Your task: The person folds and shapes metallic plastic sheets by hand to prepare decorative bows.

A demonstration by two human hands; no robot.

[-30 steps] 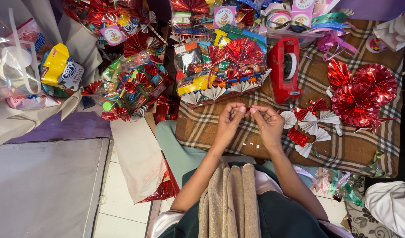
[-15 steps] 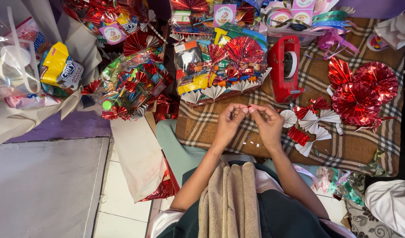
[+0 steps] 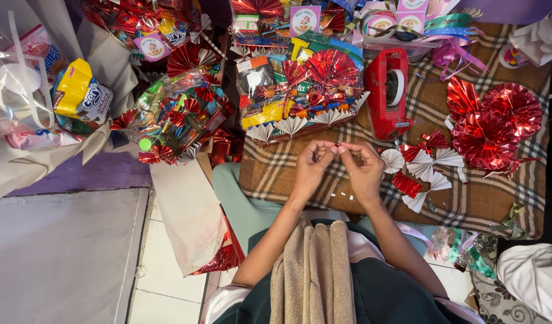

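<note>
Unmoved, both hands' fingers (image 3: 334, 148) pinch foil scrap (image 3: 337, 146).

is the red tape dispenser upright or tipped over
Tipped: the dispenser lies on its side on the plaid cloth, the tape roll's round face up.

We see a matt woven checked cloth (image 3: 324, 180), and on it, right of the dispenser (image 3: 389, 93) of glossy red plastic, shiny crinkled red foil fans (image 3: 492, 123) beside matt white pleated paper fans (image 3: 435, 165). Left of the dispenser, the hampers (image 3: 300, 90) are wrapped in clear glossy film. The scarf (image 3: 312, 276) below looks soft, ribbed and matt.
</note>
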